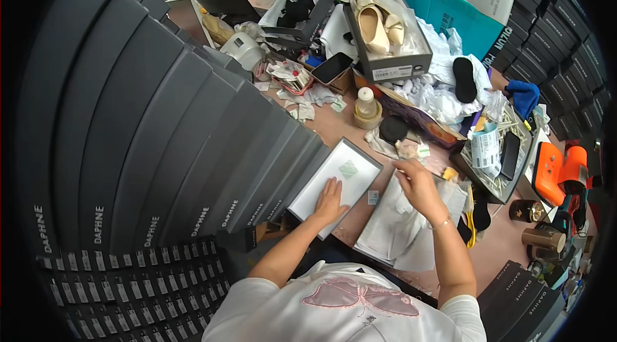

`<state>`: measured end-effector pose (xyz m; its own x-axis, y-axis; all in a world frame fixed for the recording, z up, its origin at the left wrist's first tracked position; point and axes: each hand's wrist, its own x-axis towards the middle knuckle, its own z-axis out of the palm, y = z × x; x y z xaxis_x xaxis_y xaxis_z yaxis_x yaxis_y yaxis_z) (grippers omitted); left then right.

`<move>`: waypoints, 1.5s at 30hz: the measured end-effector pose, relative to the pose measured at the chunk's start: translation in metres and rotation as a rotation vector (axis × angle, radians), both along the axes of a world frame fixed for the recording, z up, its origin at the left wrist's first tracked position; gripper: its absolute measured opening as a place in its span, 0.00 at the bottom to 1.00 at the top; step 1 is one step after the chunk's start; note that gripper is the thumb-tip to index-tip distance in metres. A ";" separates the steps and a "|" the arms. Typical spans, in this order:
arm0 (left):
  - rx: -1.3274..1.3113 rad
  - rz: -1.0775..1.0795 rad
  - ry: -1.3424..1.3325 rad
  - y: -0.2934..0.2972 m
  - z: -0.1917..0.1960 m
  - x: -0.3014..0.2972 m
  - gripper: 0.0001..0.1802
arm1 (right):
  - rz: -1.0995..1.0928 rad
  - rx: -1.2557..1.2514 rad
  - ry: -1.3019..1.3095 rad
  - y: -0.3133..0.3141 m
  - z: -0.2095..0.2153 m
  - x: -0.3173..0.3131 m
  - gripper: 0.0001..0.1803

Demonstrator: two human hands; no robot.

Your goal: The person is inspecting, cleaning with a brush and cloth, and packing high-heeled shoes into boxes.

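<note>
My left hand [330, 203] lies flat, fingers stretched, on the white inside of a shallow box lid [313, 212]. A small pale green patterned paper [348, 169] rests in that lid, just beyond my fingertips. My right hand [418, 190] is raised over the upper part of a box lined with white tissue paper [395, 228]. Its fingers are curled together; whatever they hold, if anything, is too small to make out. On the table between the lid and the tissue lies a small pale label [373, 197].
Dark grey shoeboxes [160, 104] are stacked close on the left. Cream shoes [374, 30] sit in an open box at the back. A bottle [366, 109] and a round black pad [393, 129] stand nearer. To the right are a tray of thin sticks [491, 178] and an orange tool [548, 172].
</note>
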<state>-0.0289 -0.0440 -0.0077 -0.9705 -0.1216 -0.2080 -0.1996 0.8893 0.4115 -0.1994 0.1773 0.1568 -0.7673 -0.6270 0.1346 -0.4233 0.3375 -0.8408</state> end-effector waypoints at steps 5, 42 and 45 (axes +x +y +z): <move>-0.137 -0.136 -0.128 -0.006 -0.004 -0.007 0.52 | 0.170 -0.190 0.100 -0.186 -0.037 -0.064 0.12; 0.328 0.109 0.163 0.022 0.027 -0.003 0.28 | -0.240 0.149 -0.466 0.078 -0.057 0.055 0.11; 0.430 -0.013 0.389 0.066 0.072 0.006 0.26 | -0.201 0.294 -0.201 0.073 -0.044 0.061 0.10</move>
<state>-0.0229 0.0225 0.0645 -0.9864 -0.0923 0.1359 0.0484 0.6272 0.7774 -0.1384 0.2506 0.1125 -0.8709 -0.4516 -0.1938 -0.1613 0.6351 -0.7554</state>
